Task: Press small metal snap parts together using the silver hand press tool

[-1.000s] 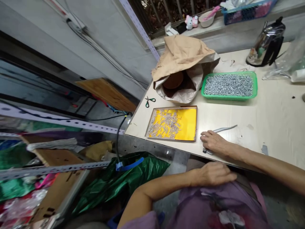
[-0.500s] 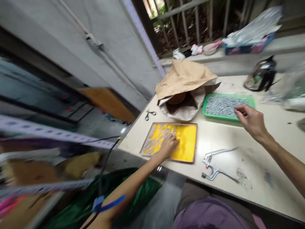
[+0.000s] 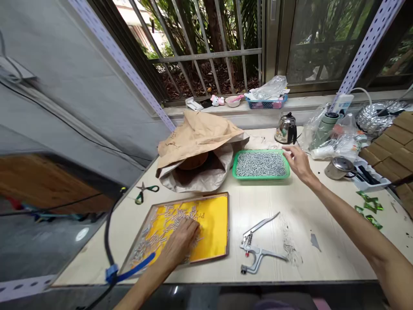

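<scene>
My left hand [image 3: 182,241] rests on a shallow yellow tray [image 3: 214,228], fingers curled down among small metal tubes [image 3: 172,217]; its fingertips and anything in them are hidden. My right hand [image 3: 298,163] is at the far right corner of a green tray [image 3: 261,177], which is filled with similar small silvery pieces [image 3: 260,163]. Its thumb and fingers are bent close together at the rim; I cannot make out what is in them. Metal hand pliers [image 3: 256,252] with spread handles lie between the yellow tray and my right forearm.
A large brown paper sack [image 3: 200,137] gapes open behind the yellow tray. Green-handled scissors [image 3: 145,189] lie at the left. A kettle [image 3: 286,129], a metal cup [image 3: 338,168], green wrappers [image 3: 369,204] and stacked boxes [image 3: 395,144] are at the right. A cable [image 3: 109,234] hangs in front.
The view has swung right and levelled. My right hand has shifted from over the green tray to its right rim. My left hand is still on the yellow tray.
</scene>
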`<state>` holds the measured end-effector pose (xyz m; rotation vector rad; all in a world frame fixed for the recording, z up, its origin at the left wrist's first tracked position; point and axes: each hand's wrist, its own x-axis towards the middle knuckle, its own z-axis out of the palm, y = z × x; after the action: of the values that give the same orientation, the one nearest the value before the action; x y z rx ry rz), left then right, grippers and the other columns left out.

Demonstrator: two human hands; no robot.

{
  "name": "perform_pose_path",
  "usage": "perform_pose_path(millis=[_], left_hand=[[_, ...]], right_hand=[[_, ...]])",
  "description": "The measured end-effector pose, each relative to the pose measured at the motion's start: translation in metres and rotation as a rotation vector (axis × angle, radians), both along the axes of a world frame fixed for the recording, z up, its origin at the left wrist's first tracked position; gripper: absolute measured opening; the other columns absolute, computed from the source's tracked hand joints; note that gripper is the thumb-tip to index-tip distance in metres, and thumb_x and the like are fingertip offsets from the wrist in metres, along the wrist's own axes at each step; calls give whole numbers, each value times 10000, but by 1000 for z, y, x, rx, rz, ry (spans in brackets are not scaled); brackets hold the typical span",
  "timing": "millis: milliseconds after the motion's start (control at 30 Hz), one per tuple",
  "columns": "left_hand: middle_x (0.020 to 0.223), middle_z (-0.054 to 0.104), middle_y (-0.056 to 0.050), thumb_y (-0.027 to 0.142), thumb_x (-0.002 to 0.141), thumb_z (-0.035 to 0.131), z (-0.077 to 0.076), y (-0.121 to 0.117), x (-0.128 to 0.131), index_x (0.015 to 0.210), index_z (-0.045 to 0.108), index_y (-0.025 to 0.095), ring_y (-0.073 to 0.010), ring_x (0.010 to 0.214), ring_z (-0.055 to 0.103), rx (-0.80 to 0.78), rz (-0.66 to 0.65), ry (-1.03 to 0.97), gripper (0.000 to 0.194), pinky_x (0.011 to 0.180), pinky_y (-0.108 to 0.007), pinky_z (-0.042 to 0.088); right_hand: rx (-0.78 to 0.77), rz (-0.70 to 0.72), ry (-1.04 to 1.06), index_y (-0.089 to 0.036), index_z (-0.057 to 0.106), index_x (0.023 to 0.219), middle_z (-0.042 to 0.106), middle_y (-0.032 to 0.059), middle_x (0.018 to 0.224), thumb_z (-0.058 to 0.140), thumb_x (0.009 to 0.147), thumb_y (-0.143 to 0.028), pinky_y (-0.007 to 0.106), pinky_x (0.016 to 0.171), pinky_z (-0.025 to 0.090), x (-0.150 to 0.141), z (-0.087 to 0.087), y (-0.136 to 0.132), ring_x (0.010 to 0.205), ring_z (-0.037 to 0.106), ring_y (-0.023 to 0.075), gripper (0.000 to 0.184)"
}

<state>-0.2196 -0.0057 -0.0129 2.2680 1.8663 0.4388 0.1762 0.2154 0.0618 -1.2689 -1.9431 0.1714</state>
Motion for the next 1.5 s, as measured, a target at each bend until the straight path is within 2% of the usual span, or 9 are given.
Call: perform_pose_path(millis=[100,233,300,400,533,667,767,1000,1500], left_hand=[[736,632,-47,366,869,446,7,-5,27,762,583,213,-202,702,587,-43,77,-238,232,677,-321,487],[684,623,-21,411,808,522,12,-22,78,745,596,191,-156,622,571,-249,149,-524,240,592,-259,461],[654,603,-9,416,779,550,13,-34,100,708,585,178,-135,598,549,-356,172,-654,251,561,-235,442],[624,568,15,431,752,603,17,-49,120,750,614,157,-107,559,513,-507,198,-801,274,528,-210,425],[618,582,24,386,730,673,20,-58,129,895,673,130,-89,502,506,-630,374,-893,305,490,-202,432],[587,596,16,312,701,731,17,-55,139,794,672,115,-87,502,534,-669,575,-1010,226,459,-185,442],[585,598,18,282,688,758,14,-52,151,756,673,109,-66,472,504,-661,650,-1076,204,389,-153,361],[422,455,78,335,672,787,1,-55,173,680,662,108,-22,338,315,-766,729,-1051,260,347,-164,184],[424,415,94,393,609,825,5,-55,175,668,647,106,-22,355,249,-862,749,-916,342,365,-194,162]], right_hand=[[-90,205,-78,-216,664,1130,689,93,997,429,965,-266,408,700,557,-1,-10,-64,836,658,220,292],[-220,496,-291,-198,666,1060,685,69,931,477,956,-203,327,710,543,-9,-38,-155,837,659,179,216],[-286,576,-347,-181,657,1048,679,71,943,505,948,-209,306,729,528,-13,-52,-188,850,655,173,184],[-356,597,-426,-170,651,1038,668,72,918,509,944,-206,306,721,509,-18,-65,-216,816,642,180,175],[-316,544,-553,-157,631,1085,648,95,919,509,934,-197,336,724,471,-21,-76,-226,840,612,220,198],[-274,546,-616,-168,629,957,632,78,862,412,931,-89,298,659,414,-20,-81,-226,745,571,186,233],[-235,562,-610,-152,617,918,618,73,839,391,916,-48,281,631,381,-16,-80,-226,713,545,172,249],[-206,544,-564,-152,602,863,596,65,808,402,903,-31,283,641,350,-8,-79,-229,698,506,169,238],[-168,501,-542,-152,604,842,586,58,785,412,909,-40,290,637,329,-10,-86,-232,690,483,172,232]])
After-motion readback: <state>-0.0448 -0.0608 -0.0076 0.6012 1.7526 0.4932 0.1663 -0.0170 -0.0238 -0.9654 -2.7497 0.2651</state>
